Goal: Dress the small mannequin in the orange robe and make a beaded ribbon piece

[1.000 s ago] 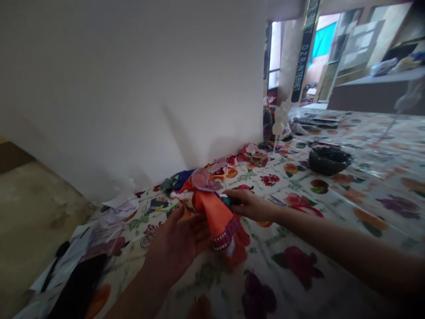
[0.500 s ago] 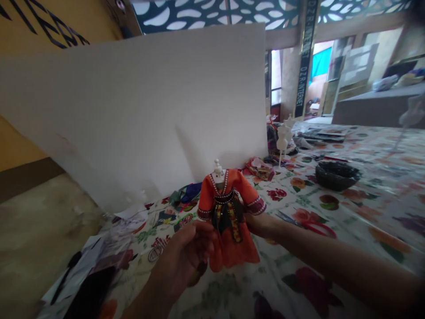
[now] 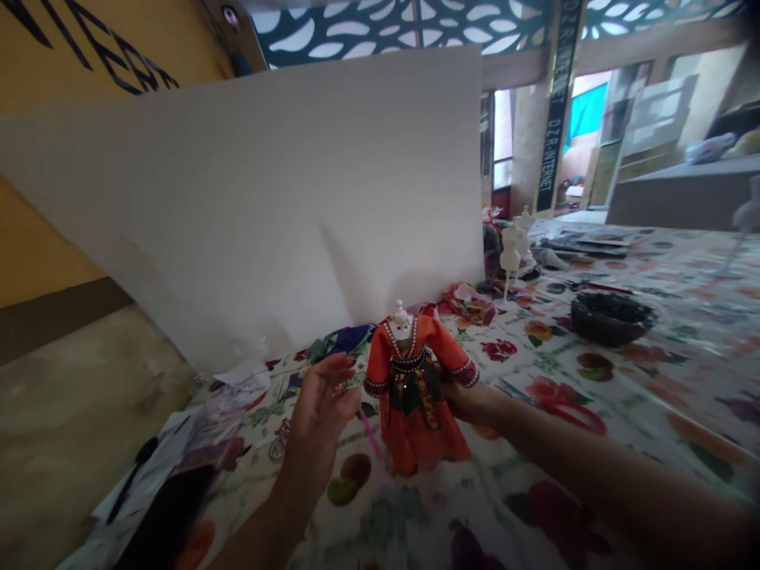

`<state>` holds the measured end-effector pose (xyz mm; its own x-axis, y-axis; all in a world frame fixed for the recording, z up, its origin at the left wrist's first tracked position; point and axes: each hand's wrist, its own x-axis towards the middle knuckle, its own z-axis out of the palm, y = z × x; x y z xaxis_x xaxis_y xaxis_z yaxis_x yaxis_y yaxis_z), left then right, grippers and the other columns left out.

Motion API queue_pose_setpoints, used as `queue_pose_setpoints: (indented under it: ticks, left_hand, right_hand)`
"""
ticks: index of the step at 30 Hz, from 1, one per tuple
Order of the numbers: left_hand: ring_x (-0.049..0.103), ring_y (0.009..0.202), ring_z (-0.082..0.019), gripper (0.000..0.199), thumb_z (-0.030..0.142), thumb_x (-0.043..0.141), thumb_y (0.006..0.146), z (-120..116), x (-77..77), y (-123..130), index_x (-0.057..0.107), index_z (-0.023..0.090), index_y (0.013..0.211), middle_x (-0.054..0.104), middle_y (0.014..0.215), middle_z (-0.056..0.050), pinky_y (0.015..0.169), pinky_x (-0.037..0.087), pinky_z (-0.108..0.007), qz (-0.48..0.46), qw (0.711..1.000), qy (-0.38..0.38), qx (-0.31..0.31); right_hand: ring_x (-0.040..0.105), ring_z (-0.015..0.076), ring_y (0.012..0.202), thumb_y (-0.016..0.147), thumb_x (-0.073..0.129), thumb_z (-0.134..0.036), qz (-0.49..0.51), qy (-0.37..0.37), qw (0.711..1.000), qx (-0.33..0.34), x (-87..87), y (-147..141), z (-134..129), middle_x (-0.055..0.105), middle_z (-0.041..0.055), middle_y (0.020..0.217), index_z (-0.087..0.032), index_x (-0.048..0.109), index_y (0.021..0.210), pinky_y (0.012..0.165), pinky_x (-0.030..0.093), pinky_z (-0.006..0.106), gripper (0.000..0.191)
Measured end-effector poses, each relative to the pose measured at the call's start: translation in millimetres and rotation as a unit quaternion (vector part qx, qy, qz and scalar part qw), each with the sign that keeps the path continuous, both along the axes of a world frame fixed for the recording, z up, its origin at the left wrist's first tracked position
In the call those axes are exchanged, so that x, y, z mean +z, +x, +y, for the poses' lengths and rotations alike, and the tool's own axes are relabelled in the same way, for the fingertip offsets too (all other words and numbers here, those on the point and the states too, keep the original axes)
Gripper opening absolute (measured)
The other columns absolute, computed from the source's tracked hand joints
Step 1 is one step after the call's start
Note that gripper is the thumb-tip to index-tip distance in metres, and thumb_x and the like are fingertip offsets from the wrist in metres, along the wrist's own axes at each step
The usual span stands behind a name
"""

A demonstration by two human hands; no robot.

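A miniature mannequin [image 3: 400, 314] wears an orange dress [image 3: 424, 443] with bead-trimmed neckline and cuffs and a dark patterned sash panel. My right hand [image 3: 469, 398] reaches behind the dress at the waist and grips the dressed mannequin from its right side; most of its fingers are hidden behind the cloth. To the left of the dress, my left hand [image 3: 325, 408] is raised, fingers apart and holding nothing, with a gap to the sleeve. A thin pink stick [image 3: 371, 434] shows between that hand and the skirt.
Scissors with red handles [image 3: 573, 412] lie beyond my right forearm. A black bowl [image 3: 613, 318] and white mini mannequins [image 3: 511, 257] stand farther back right. Fabric scraps [image 3: 469, 302] lie by the white board [image 3: 285, 190]. Papers and a dark flat object [image 3: 169, 514] are at left.
My left hand has come off the skirt's left side, moving up and left, and its fingers have spread. The right hand keeps its grip. The dress hangs slightly farther right in view.
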<state>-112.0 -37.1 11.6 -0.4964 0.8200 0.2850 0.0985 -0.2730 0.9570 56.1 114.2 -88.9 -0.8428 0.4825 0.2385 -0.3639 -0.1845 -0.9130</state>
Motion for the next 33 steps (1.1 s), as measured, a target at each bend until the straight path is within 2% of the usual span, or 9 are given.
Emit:
queue_pose_setpoints:
  ticks: [3,6,9,12,19,24,29,31,33]
  left_hand:
    - [0.053,0.124,-0.024,0.049,0.025,0.079,0.076,7,7.2,3,0.058,0.023,0.121,0.059,0.13,-0.008,0.1,0.045,-0.032,0.063,0.997,0.002,-0.036]
    - [0.049,0.132,-0.027,0.063,0.023,0.081,0.075,17,18.3,2,0.054,0.023,0.132,0.055,0.139,-0.011,0.109,0.04,-0.035,0.139,0.984,-0.011,-0.109]
    - [0.052,0.13,-0.027,0.064,0.025,0.078,0.08,29,26.4,-4,0.049,0.026,0.137,0.054,0.141,-0.01,0.111,0.038,-0.038,0.209,0.963,-0.01,-0.171]
    - [0.056,0.123,-0.026,0.06,0.03,0.076,0.083,38,30.0,-8,0.049,0.026,0.136,0.057,0.137,-0.009,0.107,0.041,-0.039,0.238,0.95,-0.007,-0.2]
    - [0.061,0.099,-0.021,0.053,0.038,0.075,0.083,43,36.7,-2,0.053,0.021,0.127,0.066,0.111,-0.007,0.093,0.047,-0.036,0.276,0.944,-0.028,-0.18]
    - [0.06,0.093,-0.019,0.053,0.039,0.079,0.079,46,37.4,1,0.054,0.021,0.122,0.065,0.106,-0.005,0.087,0.048,-0.034,0.289,0.942,-0.016,-0.168]
    - [0.059,0.08,-0.016,0.053,0.04,0.081,0.075,46,36.4,9,0.055,0.02,0.116,0.064,0.094,-0.002,0.075,0.049,-0.03,0.279,0.95,-0.024,-0.141]
    - [0.06,0.081,-0.015,0.052,0.037,0.081,0.076,46,35.0,13,0.054,0.021,0.116,0.064,0.094,-0.002,0.075,0.049,-0.029,0.249,0.956,-0.016,-0.151]
    - [0.062,0.091,-0.017,0.054,0.033,0.082,0.075,47,32.6,13,0.052,0.021,0.119,0.064,0.105,-0.004,0.082,0.05,-0.029,0.214,0.962,0.008,-0.167]
  right_hand:
    - [0.066,0.0257,0.111,0.085,0.07,-0.039,-0.006,0.005,1.0,-0.012,-0.3,3,-2,0.073,0.0077,0.108,-0.021,0.069,0.115,0.101,0.05,0.046,0.035]
    - [0.063,0.0268,0.116,0.084,0.071,-0.037,-0.014,0.013,1.0,-0.02,6.2,7,-6,0.073,0.0072,0.111,-0.022,0.069,0.116,0.104,0.048,0.047,0.035]
    - [0.059,0.0274,0.122,0.083,0.072,-0.036,-0.015,0.022,0.999,-0.037,13.8,8,-12,0.072,0.0062,0.114,-0.024,0.069,0.118,0.107,0.047,0.047,0.037]
    - [0.058,0.0279,0.124,0.084,0.071,-0.04,-0.021,0.045,0.997,-0.059,17.0,8,-15,0.072,0.006,0.115,-0.025,0.068,0.12,0.108,0.046,0.048,0.039]
    - [0.059,0.0278,0.123,0.086,0.068,-0.042,-0.029,0.088,0.992,-0.081,16.2,8,-14,0.072,0.0056,0.114,-0.027,0.067,0.123,0.108,0.046,0.05,0.04]
    - [0.06,0.0269,0.118,0.087,0.066,-0.045,-0.025,0.131,0.988,-0.075,16.9,9,-13,0.072,0.0054,0.108,-0.026,0.068,0.119,0.105,0.049,0.048,0.037]
    - [0.062,0.0252,0.11,0.088,0.064,-0.042,-0.026,0.144,0.986,-0.078,19.9,6,-15,0.072,0.0044,0.105,-0.025,0.068,0.115,0.098,0.053,0.044,0.032]
    - [0.064,0.0246,0.107,0.089,0.064,-0.041,-0.03,0.149,0.986,-0.075,20.8,6,-15,0.072,0.0046,0.103,-0.024,0.069,0.114,0.095,0.055,0.043,0.031]
    - [0.065,0.0244,0.104,0.09,0.062,-0.042,-0.035,0.158,0.984,-0.075,20.7,6,-15,0.072,0.0051,0.102,-0.023,0.069,0.112,0.093,0.056,0.041,0.031]
